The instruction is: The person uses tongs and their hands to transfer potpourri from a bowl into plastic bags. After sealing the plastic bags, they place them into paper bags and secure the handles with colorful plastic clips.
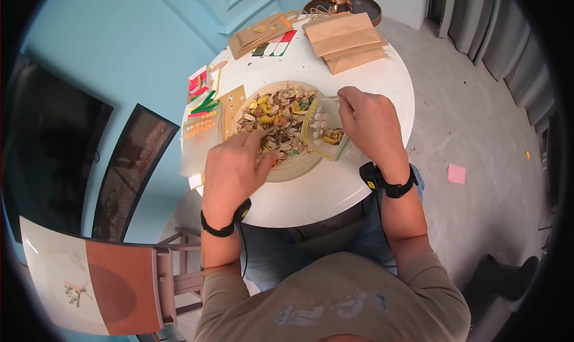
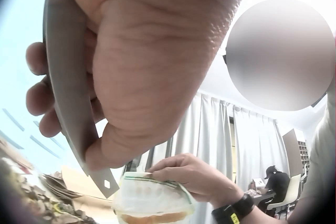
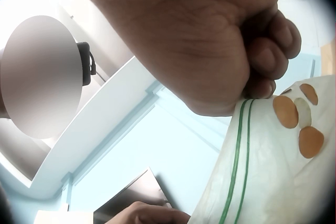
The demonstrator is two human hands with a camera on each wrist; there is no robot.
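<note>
A wide beige bowl full of dried, chip-like pieces and some yellow ones stands on the white table. Over its near left side my left hand reaches down, palm lowered. The left wrist view shows that hand's fingers and thumb around a grey curved strip with a square hole near its end; I cannot tell what tool it is. At the bowl's right rim, my right hand pinches the top edge of a clear zip bag. Pale round patterns and yellow pieces show in the bag; its green seal lines appear in the right wrist view.
Brown paper bags lie at the back of the table, with folded kraft packets left of them. Green and red pens and sticker sheets lie along the left edge. A pink note is on the floor.
</note>
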